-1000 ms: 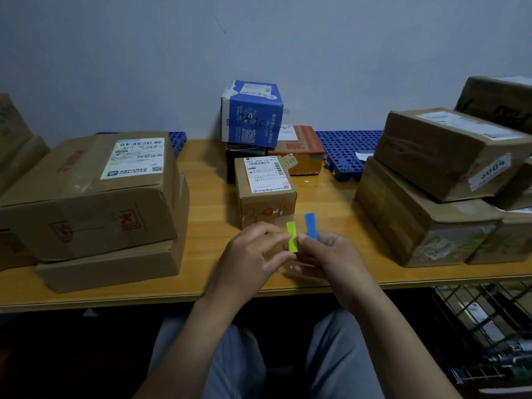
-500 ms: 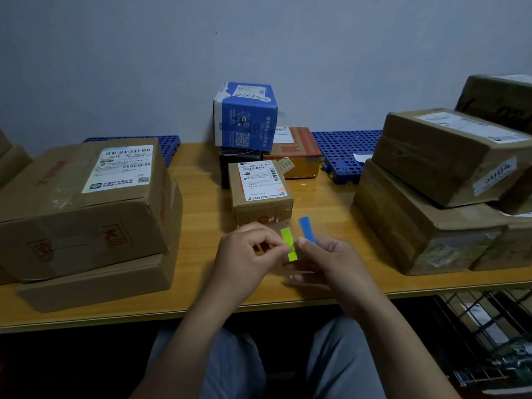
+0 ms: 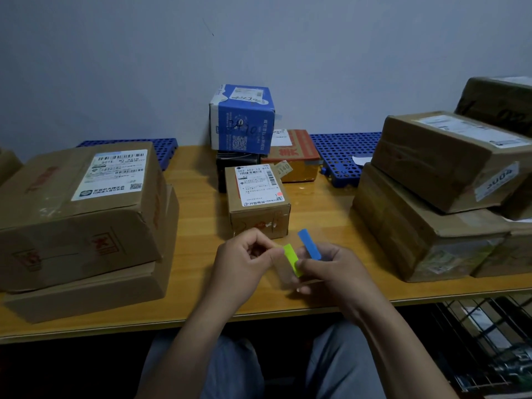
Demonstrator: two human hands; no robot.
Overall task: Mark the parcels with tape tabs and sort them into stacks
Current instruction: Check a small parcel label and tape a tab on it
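Over the front edge of the worktop [image 3: 195, 272], the right hand [image 3: 331, 269] grips a clear backing sheet [image 3: 283, 273] carrying a green tab [image 3: 291, 258] and a blue tab [image 3: 309, 247], while the fingers [image 3: 272, 250] of the left hand [image 3: 244, 254] pinch the upper end of the green tab, which in my view should be peeled slowly and flat for the small parcel [image 3: 257, 203] just behind.

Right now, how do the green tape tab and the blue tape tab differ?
The green tape tab is yellow-green, the blue tape tab bright blue. The left hand pinches the green tab's upper end; the blue tab goes untouched by it. The blue tab sits higher and further right than the green. Both are narrow strips, tilted alike, on the clear backing sheet held by the right hand.
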